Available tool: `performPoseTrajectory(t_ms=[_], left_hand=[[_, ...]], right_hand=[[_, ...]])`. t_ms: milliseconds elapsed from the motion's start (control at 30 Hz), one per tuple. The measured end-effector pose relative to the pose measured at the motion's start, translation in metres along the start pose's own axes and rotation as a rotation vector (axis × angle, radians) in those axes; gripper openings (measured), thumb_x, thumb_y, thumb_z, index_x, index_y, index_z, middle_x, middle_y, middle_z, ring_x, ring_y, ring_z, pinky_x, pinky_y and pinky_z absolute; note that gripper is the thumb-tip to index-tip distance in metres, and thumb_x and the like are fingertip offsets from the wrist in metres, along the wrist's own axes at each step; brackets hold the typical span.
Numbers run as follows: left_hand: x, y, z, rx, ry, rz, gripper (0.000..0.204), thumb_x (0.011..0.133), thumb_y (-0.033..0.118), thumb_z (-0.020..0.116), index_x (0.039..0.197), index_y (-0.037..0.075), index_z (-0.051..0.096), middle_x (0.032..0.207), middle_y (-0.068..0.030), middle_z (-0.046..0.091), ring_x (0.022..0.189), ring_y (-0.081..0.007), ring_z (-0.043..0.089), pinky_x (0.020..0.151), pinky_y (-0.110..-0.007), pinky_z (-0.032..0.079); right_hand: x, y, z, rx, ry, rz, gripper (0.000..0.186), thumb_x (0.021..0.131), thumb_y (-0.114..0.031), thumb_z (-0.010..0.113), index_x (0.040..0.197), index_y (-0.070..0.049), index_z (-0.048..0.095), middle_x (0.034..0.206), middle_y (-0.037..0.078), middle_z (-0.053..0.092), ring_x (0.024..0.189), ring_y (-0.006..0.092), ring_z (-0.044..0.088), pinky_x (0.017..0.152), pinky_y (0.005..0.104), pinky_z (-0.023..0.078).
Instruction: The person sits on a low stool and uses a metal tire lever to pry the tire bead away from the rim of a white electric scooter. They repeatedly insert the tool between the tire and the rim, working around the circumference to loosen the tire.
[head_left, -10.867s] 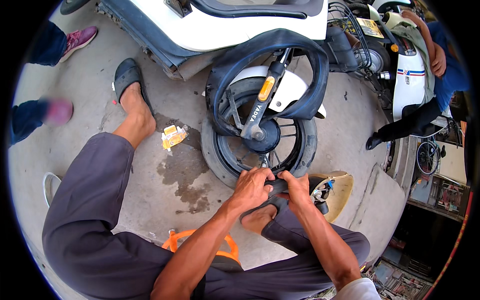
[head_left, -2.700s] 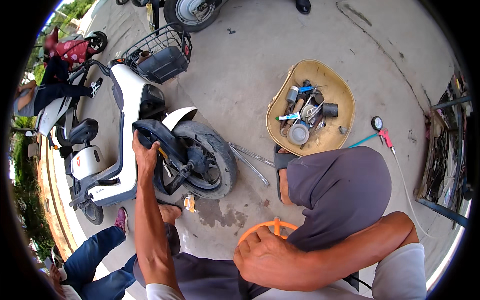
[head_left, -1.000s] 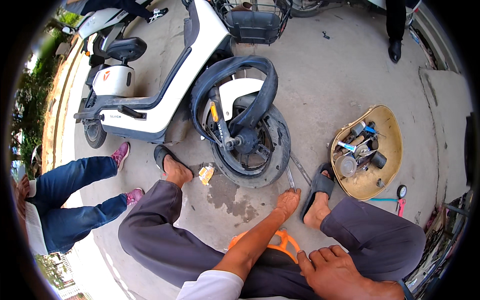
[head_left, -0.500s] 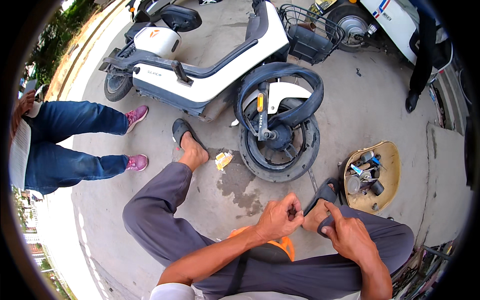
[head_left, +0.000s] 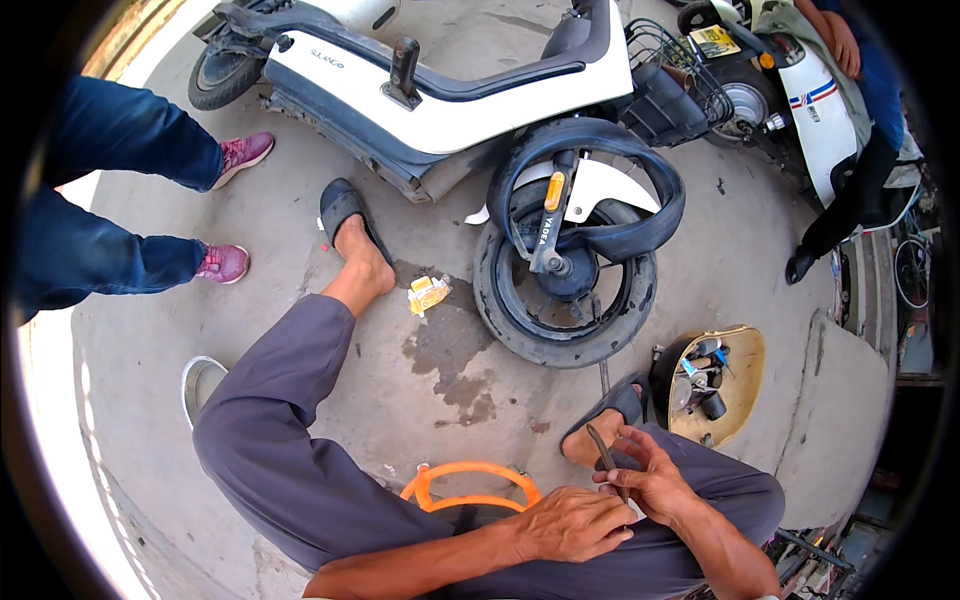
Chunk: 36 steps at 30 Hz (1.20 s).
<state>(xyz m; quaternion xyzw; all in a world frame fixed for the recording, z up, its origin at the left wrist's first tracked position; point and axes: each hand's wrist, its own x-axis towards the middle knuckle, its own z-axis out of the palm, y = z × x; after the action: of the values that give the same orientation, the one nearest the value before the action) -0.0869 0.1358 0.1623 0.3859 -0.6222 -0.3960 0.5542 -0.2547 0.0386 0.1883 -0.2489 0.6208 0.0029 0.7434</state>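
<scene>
My right hand (head_left: 652, 482) holds a slim dark metal strip-like tool (head_left: 602, 449), tilted, above my right thigh; its exact kind is unclear. Close beside it, at the tool's lower end, my left hand (head_left: 574, 524) is closed with fingers bent together, and whatever it pinches is hidden. Ahead, a black tyre (head_left: 652, 306) sits on the front wheel of a white electric scooter (head_left: 460, 112) lying on its side. A dark inner tube (head_left: 668, 190) loops around the fork.
Right of my right foot stands a cream-lined bin (head_left: 745, 392) of tools and small tubes. A yellow-and-white wrapper (head_left: 428, 295) lies near a wet patch. An orange-framed stool (head_left: 470, 468) is between my legs. Bystanders stand left and far right; a metal basin (head_left: 198, 385) is by my left knee.
The dark tool has come into view in my right hand. My left hand has moved down to meet it. The view has shifted, and more of the scooter at far right shows.
</scene>
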Motion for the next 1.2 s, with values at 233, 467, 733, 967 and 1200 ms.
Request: performPoseTrajectory(t_ms=[233, 467, 733, 967, 1200], left_hand=[[0.013, -0.127, -0.049, -0.003, 0.528, -0.893, 0.058, 0.090, 0.031, 0.071, 0.132, 0.000, 0.046, 0.109, -0.0151, 0.062, 0.101, -0.0270, 0.062, 0.086, -0.039, 0.051], [0.010, -0.275, -0.097, 0.269, 0.734, -1.159, 0.080, 0.086, 0.036, 0.075, 0.144, -0.004, 0.037, 0.134, -0.0278, 0.054, 0.125, -0.0396, 0.053, 0.103, -0.045, 0.043], [-0.025, -0.315, -0.080, 0.163, 0.597, -1.272, 0.066, 0.081, 0.049, 0.077, 0.110, -0.009, 0.061, 0.096, -0.0200, 0.070, 0.089, -0.0327, 0.067, 0.086, -0.040, 0.052], [0.015, -0.225, -0.023, -0.535, 0.545, -1.520, 0.062, 0.081, 0.057, 0.076, 0.101, 0.001, 0.060, 0.090, -0.0101, 0.068, 0.079, -0.0193, 0.063, 0.072, -0.036, 0.051], [-0.002, -0.260, -0.062, -0.451, 0.775, -1.451, 0.072, 0.083, 0.058, 0.073, 0.127, 0.004, 0.052, 0.109, -0.0102, 0.064, 0.095, -0.0210, 0.060, 0.080, -0.040, 0.050]], right_hand=[[0.017, -0.040, -0.010, 0.251, 0.148, -0.289, 0.056, 0.086, 0.010, 0.046, 0.141, 0.004, 0.039, 0.101, 0.018, 0.067, 0.064, 0.0170, 0.059, 0.053, 0.0257, 0.048], [0.003, -0.039, -0.004, 0.184, 0.111, -0.280, 0.053, 0.090, 0.006, 0.049, 0.142, 0.001, 0.041, 0.088, 0.013, 0.065, 0.050, 0.0145, 0.052, 0.040, 0.0264, 0.040], [-0.009, -0.048, -0.009, 0.241, 0.056, -0.303, 0.049, 0.095, -0.002, 0.050, 0.144, -0.002, 0.042, 0.086, 0.012, 0.062, 0.051, 0.0137, 0.053, 0.042, 0.0260, 0.041], [-0.012, -0.050, -0.019, 0.278, 0.062, -0.423, 0.051, 0.095, -0.005, 0.053, 0.144, -0.001, 0.043, 0.086, 0.009, 0.060, 0.053, 0.0129, 0.054, 0.043, 0.0253, 0.043], [-0.015, -0.047, -0.010, 0.264, 0.028, -0.312, 0.054, 0.094, -0.001, 0.052, 0.147, 0.000, 0.041, 0.092, 0.008, 0.060, 0.052, 0.0111, 0.049, 0.046, 0.0251, 0.040]])
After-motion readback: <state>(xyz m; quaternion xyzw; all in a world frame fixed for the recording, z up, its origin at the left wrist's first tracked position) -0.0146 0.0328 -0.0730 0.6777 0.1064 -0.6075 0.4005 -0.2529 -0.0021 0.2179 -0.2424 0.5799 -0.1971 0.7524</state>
